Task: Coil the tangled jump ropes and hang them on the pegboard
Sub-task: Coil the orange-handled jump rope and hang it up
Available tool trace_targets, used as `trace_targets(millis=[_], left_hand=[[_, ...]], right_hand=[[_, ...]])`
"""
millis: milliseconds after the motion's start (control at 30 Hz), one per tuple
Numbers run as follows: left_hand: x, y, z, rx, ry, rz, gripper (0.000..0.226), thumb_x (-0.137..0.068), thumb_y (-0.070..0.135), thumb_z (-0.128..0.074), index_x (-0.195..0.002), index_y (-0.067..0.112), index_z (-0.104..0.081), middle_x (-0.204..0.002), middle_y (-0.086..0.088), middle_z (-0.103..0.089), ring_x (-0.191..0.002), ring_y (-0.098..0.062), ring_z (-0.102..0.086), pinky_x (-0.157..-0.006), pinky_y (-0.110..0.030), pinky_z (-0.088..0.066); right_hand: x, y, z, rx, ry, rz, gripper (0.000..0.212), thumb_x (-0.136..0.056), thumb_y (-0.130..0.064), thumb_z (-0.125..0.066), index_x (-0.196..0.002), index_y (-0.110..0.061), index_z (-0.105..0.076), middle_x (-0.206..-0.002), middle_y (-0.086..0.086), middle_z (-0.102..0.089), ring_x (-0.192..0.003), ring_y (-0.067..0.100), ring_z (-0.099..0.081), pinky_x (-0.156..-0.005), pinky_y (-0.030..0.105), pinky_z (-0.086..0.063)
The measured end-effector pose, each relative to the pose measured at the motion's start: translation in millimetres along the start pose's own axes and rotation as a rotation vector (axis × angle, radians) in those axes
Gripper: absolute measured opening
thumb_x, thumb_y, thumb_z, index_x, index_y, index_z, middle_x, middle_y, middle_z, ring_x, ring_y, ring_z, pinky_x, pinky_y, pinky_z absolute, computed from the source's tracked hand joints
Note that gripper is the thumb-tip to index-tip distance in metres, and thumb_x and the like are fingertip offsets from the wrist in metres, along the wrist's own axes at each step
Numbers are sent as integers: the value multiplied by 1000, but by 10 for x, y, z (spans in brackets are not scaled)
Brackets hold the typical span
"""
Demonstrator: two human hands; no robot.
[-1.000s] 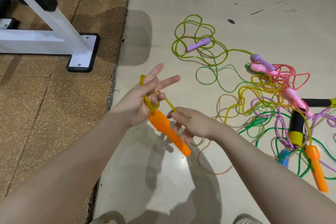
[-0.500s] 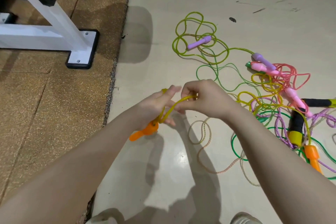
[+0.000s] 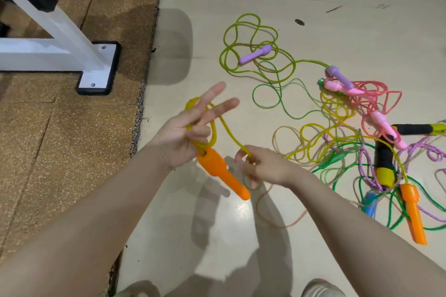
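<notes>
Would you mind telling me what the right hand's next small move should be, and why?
Probably carry the yellow rope up over the left hand for another loop: one loop already wraps it, the right hand pinches the free run, and most rope lies tangled.

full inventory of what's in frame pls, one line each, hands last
yellow rope: 1, translucent yellow, looped round left hand, trailing into the pile
orange handles: 2; one hanging below left hand, one on floor far right
olive-green rope: 1, loose loops on floor, top centre
purple handles: 2; one inside those loops, one by the pile
pink rope: 1, pink handles, right
black-and-yellow handles: 2, right edge
rope pile: green, purple, beige cords, tangled
white frame: black foot pads, on brown mat, left
left hand: two fingers extended, coil around it
right hand: pinches yellow rope
</notes>
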State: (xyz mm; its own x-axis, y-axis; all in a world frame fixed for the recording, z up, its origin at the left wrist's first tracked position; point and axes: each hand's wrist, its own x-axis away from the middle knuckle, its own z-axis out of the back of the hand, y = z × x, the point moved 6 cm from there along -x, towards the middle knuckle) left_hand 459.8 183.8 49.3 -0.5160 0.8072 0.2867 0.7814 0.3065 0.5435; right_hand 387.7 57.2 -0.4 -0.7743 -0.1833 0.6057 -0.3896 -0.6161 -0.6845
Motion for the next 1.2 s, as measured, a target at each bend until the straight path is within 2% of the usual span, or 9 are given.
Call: trace_targets(millis=[67, 233, 400, 600, 700, 833, 1033, 1100, 1200], left_hand=[[-37, -2, 106, 5, 172, -86, 62, -75, 23, -61, -134, 28, -45, -125, -1, -61, -66, -4, -68, -66, -13, -52], [-42, -147, 448, -202, 545, -102, 65, -96, 1, -43, -149, 28, -16, -155, -4, -21, -116, -30, -56, -96, -40, -48], [21, -179, 381, -723, 467, -1, 55, -99, 14, -41, -148, 27, -20, -131, -3, -55, -58, -1, -64, -60, -18, -50], [36, -401, -63, -666, 83, 432, 85, -73, 82, -23, -116, 20, -61, -79, -12, -73, -30, -13, -39, -44, -23, -27], [120, -471, -445, -577, -328, 447, 65, -67, 76, -56, -109, 28, -69, -66, -6, -69, -24, 0, -29, -39, -21, -17], [108, -264, -458, -254, -344, 214, 50, -76, 34, -71, -124, 28, -59, -94, -7, -71, -28, 5, -36, -35, -7, -26], [178, -54, 256, -151, 335, -36, 49, -89, 20, -48, -137, 25, -40, -124, -8, -62, -37, 1, -45, -64, -13, -43], [195, -80, 368, -74, 448, -90, 46, -97, 16, -40, -142, 22, -33, -130, -11, -57, -55, -2, -63, -104, -30, -39], [134, -50, 398, 50, 566, -190, 49, -98, 11, -41, -144, 17, -25, -131, -15, -51, -95, -21, -67, -88, -38, -54]], right_hand=[[47, -60, -246, 40, -246, -91, 32, -90, -11, -46, -120, -19, -42, -88, 5, -69, -50, 16, -63, -58, 29, -55], [202, -538, -493, 463, -427, -96, 26, -85, -15, -53, -110, -7, -50, -82, 10, -67, -48, 23, -63, -51, 30, -52], [222, -995, 89, 700, 102, 241, 20, -88, -28, -54, -104, -22, -63, -98, 3, -64, -97, 24, -59, -69, 28, -41], [235, -710, 795, 14, 626, 300, 26, -73, -24, -75, -82, -23, -50, -60, -7, -49, -58, 12, -47, -64, 32, -42], [178, -466, 828, -349, 749, 198, 22, -79, -35, -71, -80, -23, -52, -65, -2, -54, -62, 16, -52, -70, 37, -47], [31, -271, 378, -191, 397, 33, 18, -91, -28, -56, -98, -12, -61, -90, 7, -68, -83, 21, -65, -81, 33, -49], [142, -359, -311, 0, -335, -208, 40, -91, -17, -56, -127, -19, -38, -90, 10, -60, -55, 19, -62, -58, 30, -55], [185, -491, -363, 85, -413, -204, 60, -90, -19, -58, -140, -30, -26, -96, 13, -58, -46, 18, -61, -52, 29, -55], [194, -705, -327, 396, -373, -86, 53, -87, -23, -61, -134, -23, -37, -75, 7, -64, -51, 19, -62, -59, 29, -55]])
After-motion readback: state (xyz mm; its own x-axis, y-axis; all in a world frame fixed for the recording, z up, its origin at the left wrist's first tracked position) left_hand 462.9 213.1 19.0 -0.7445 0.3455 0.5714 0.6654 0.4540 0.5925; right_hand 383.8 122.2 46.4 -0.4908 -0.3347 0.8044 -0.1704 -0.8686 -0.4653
